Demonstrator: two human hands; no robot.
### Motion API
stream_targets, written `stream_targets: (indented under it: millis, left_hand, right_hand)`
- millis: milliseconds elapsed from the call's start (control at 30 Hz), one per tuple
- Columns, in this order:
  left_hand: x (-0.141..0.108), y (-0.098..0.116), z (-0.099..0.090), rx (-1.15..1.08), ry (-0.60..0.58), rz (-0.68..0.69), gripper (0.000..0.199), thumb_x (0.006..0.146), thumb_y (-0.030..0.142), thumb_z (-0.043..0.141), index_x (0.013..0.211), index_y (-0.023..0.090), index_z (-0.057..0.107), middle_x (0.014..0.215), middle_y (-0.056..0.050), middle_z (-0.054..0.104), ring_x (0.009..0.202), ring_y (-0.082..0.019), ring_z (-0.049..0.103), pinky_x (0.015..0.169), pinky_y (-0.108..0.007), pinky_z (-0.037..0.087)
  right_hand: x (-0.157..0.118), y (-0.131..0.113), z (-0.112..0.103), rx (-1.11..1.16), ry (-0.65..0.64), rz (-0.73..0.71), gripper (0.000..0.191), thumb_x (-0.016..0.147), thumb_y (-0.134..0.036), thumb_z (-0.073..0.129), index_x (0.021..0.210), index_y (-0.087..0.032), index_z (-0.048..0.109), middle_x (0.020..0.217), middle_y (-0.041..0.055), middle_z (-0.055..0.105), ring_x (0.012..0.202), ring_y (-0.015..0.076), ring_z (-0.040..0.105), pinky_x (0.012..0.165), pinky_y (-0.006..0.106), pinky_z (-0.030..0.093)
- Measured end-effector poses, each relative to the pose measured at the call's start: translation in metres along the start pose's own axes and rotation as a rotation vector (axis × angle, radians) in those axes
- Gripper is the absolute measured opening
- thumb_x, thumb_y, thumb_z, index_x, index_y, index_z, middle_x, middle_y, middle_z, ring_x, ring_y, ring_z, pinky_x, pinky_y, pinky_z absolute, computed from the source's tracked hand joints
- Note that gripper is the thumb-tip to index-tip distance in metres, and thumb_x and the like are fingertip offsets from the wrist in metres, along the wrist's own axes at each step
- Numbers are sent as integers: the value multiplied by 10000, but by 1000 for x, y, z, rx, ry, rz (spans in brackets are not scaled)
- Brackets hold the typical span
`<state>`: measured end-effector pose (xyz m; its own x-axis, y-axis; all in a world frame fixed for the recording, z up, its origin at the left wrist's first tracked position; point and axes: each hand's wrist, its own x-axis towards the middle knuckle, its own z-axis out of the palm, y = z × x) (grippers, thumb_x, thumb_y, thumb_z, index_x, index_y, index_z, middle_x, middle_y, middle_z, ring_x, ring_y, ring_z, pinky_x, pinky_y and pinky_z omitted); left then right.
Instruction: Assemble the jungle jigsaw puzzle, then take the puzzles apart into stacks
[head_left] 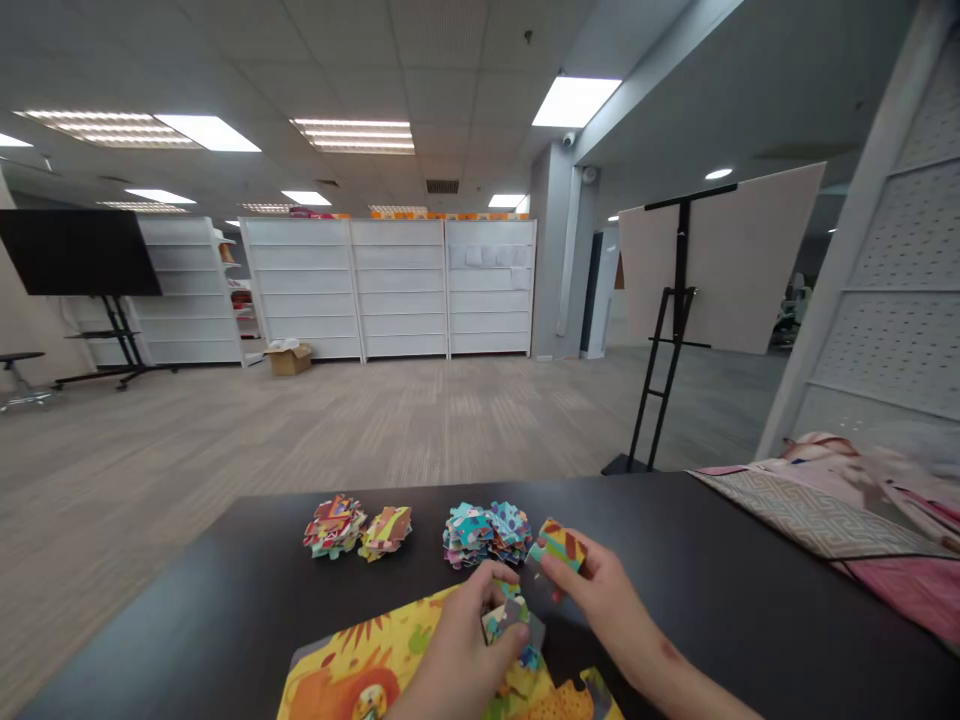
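Note:
Colourful jigsaw pieces are in both of my hands. My left hand is closed round several puzzle pieces with grey and multicoloured faces, above a yellow puzzle picture with an orange lion on it. Between the thumb and fingers of my right hand is a yellow, orange and teal puzzle piece, raised over the table. Part of the yellow picture lies hidden under my left hand. At its lower right, a grey-and-yellow piece shows near the frame's bottom edge.
Stacked puzzle pieces stand along the black table: a red pile, a brownish pile, a teal pile and a blue pile. Pink-and-patterned fabric lies at the right edge. Beyond stands a board on a black easel.

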<state>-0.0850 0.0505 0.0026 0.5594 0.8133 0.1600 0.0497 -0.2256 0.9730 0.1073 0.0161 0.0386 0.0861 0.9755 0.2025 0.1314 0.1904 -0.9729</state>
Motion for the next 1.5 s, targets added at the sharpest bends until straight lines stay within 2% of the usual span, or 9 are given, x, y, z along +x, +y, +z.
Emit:
stream_targets:
  millis: [100, 267, 367, 533, 767, 833, 1000, 1300, 1500]
  left_hand:
    - [-4, 7, -3, -6, 9, -17, 415, 876, 407, 624, 1229, 212, 529, 893, -3, 552, 859, -192, 555, 795, -279, 437]
    - [-13, 31, -8, 8, -52, -51, 448, 1021, 508, 366, 1354, 229, 471, 1281, -69, 566, 1243, -238, 501, 1077, -341, 366]
    - [-17, 46, -19, 209, -111, -21, 606, 978, 536, 487, 1481, 222, 360, 1442, -106, 481, 1353, -273, 429, 1141, -377, 305]
    - [-24, 58, -49, 693, -291, -36, 631, 554, 462, 906, 1080, 223, 652, 1090, -42, 646, 981, -295, 596, 845, -331, 438]
    - [-30, 57, -57, 703, -437, -165, 501, 572, 329, 867, 1001, 233, 628, 1043, 2, 607, 895, -226, 554, 706, -264, 375]
    - [-27, 61, -53, 648, -416, -183, 431, 626, 294, 817, 984, 224, 587, 963, 25, 590, 847, -197, 528, 679, -250, 359]
    - [-18, 59, -36, 378, -277, -78, 165, 770, 187, 666, 877, 205, 542, 848, 51, 557, 797, -146, 500, 681, -222, 363]
    - [-15, 30, -26, 61, -266, -3, 422, 813, 159, 640, 1221, 210, 545, 893, 10, 631, 786, -157, 605, 688, -250, 461]
    - [-15, 42, -30, 392, -74, 143, 390, 805, 126, 629, 1176, 243, 595, 1182, -37, 622, 1012, -202, 578, 908, -334, 468]
  right_hand:
    - [-1, 4, -7, 116, 1, 7, 387, 823, -545, 735, 929, -207, 581, 767, -40, 545, 670, 124, 492, 599, 215, 432]
    - [-15, 0, 9, -25, -274, 31, 311, 859, -427, 714, 1057, -210, 611, 870, -13, 642, 844, 173, 606, 749, 256, 496]
    - [-17, -6, 12, -50, -303, 32, 318, 855, -375, 687, 1117, -210, 612, 938, -1, 684, 879, 185, 635, 788, 273, 507]
    - [-7, -8, -13, -485, -170, -50, 226, 859, -265, 561, 1061, -208, 642, 927, 10, 703, 834, 190, 643, 774, 290, 491]
    - [-10, -11, -24, -810, -81, -140, 221, 763, -186, 607, 973, -188, 678, 1048, 80, 632, 973, 251, 588, 895, 380, 434]
    - [-13, -18, -19, -770, -95, -215, 192, 833, -221, 577, 998, -186, 669, 1053, 80, 634, 990, 242, 582, 908, 378, 432]
    - [-22, -24, -2, -379, -444, -119, 291, 821, -269, 655, 1102, -197, 665, 802, -20, 665, 639, 121, 532, 608, 228, 409]
    - [-17, -9, -4, -155, -336, -12, 241, 802, -257, 638, 1012, -140, 655, 586, -83, 510, 503, 77, 417, 519, 198, 338]
    - [-11, -15, -19, -281, -250, -246, 84, 773, -123, 597, 710, -178, 610, 998, 48, 698, 914, 165, 629, 827, 276, 474]
